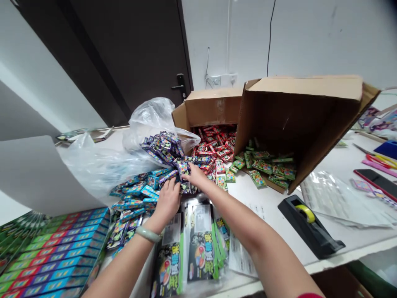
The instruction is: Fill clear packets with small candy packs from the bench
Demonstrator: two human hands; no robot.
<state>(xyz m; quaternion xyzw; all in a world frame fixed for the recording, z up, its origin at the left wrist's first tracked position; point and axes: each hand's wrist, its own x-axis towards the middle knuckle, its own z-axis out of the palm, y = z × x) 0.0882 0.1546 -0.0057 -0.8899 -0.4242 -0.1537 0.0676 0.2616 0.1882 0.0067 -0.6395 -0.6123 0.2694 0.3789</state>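
Note:
My right hand [194,174] reaches into a heap of small purple foil packets [163,148], its fingertips pinching one packet at the heap's front. My left hand [167,203] is curled just below it, against loose blue packets [135,194]; I cannot tell if it holds one. Red packets [215,145] and green packets [263,167] spill from a tipped cardboard box [294,124]. Under my forearms lie printed card strips with green edges [189,248]. A stack of striped boxes [52,256] stands at the lower left.
A clear plastic bag [151,120] bunches behind the packets. To the right, a black tape dispenser [310,223] sits near the white table's front edge [325,263], and a phone [376,182] lies beyond it. A closed dark door [124,49] stands behind.

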